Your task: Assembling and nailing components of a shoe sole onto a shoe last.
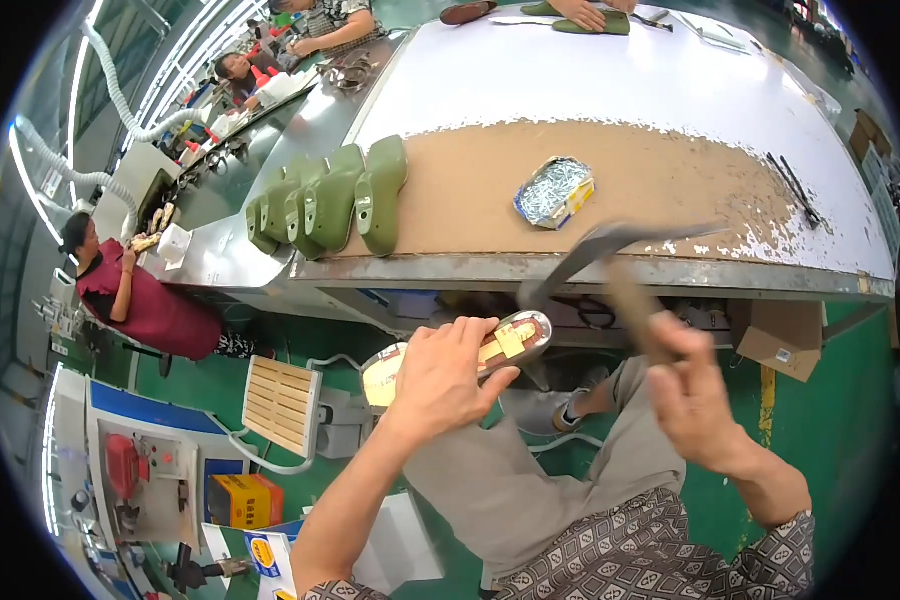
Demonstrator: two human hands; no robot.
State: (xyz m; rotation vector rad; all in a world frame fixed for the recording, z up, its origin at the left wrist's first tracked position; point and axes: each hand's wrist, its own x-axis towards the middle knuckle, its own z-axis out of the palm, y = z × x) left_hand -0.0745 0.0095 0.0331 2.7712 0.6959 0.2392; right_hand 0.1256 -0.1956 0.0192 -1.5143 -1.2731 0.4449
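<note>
Our left fingers (473, 330) clasp the upturned shoe (510, 342), its long axis slanting up rightward toward the hammer (632, 298) our right fingers (686, 338) grip beyond its right end.

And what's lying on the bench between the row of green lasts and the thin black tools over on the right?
In the head view, an open box of small silvery metal pieces, with worn brown benchtop around it.
</note>
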